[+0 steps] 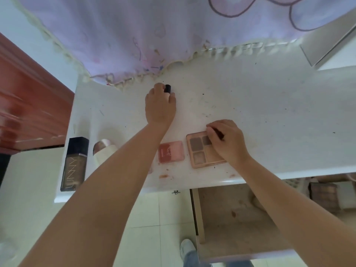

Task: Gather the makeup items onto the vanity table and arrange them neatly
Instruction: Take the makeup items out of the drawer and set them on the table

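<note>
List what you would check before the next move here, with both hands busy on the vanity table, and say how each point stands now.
1. Left hand has a firm hold on the small black tube: ok, its fingers curl round it.
2. Right hand has hold of a thin dark stick: ok; what the stick is, cannot tell.
3. Eyeshadow palette lies flat on the table: ok.
4. Pink compact sits beside the palette, apart from it: ok.
5. Dark bottle and the pale tube lie safely on the table: not ok, the bottle is at the front edge.
6. Drawer is shut: not ok, it stands open.
</note>
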{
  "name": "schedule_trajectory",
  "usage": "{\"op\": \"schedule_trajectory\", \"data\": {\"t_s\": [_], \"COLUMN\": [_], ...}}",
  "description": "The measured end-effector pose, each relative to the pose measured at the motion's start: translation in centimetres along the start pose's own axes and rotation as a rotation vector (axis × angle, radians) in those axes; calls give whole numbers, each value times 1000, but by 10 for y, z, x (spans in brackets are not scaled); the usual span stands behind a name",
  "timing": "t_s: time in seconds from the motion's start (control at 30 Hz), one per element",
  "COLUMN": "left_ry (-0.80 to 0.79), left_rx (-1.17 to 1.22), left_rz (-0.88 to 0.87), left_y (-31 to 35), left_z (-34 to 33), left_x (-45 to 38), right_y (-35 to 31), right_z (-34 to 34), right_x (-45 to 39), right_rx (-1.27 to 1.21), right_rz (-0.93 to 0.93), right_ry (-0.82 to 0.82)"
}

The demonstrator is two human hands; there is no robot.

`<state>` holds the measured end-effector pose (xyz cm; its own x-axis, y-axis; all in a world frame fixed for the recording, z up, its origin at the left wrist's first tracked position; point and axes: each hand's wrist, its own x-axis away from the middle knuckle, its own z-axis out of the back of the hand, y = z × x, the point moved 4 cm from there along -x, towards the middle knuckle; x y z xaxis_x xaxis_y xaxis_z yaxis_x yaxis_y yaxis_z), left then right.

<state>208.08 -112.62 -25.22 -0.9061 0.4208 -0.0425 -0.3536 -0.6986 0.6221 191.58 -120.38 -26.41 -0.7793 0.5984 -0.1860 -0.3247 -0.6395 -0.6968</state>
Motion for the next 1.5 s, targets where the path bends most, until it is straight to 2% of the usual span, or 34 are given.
{"op": "schedule_trajectory", "data": {"t_s": [0.1,0.23,0.37,0.43,0.5,0.53,0.6,0.67,0.7,0.73,0.77,0.83,0.93,1.07,1.1,1.23,1.33,1.43,1.5], "left_ry": [10,50,83,-5,-172,-317,-591,-771,-833,-874,-898,-889,-834,-847,-865,-860,-816,-745,-697], "left_rx": [-24,-123,-76,18,18,-8,-100,-230,-269,-287,-287,-299,-447,-577,-563,-473,-399,-304,-210], "left_rz": [-166,-344,-541,-676,-737,-698,-440,-278,-273,-305,-342,-405,-403,-371,-324,-205,-123,-21,65], "left_y": [4,7,17,27,36,39,35,29,31,37,44,58,69,71,67,48,32,25,24], "left_z": [0,5,-2,-16,-39,-53,-85,-116,-131,-145,-157,-180,-204,-214,-210,-177,-153,-136,-126], "left_x": [35,91,162,207,244,257,272,283,287,289,290,289,283,282,283,281,288,295,298], "right_y": [10,24,40,50,67,79,110,144,158,167,172,180,192,208,211,209,203,202,202], "right_z": [3,17,46,66,84,92,99,95,91,88,86,86,99,110,109,96,87,77,72], "right_x": [-2,6,48,81,117,131,151,165,170,171,168,160,150,140,137,126,119,109,109], "right_rx": [-118,-443,-528,-567,-427,-285,73,431,560,614,616,570,470,184,172,379,372,293,229], "right_rz": [-131,-381,-417,-397,-348,-309,-272,-348,-360,-356,-361,-422,-541,-799,-851,-980,-938,-891,-931], "right_ry": [-54,-76,-132,-179,-228,-238,-349,-645,-787,-853,-839,-696,-447,-274,-258,-239,-221,-321,-346]}}
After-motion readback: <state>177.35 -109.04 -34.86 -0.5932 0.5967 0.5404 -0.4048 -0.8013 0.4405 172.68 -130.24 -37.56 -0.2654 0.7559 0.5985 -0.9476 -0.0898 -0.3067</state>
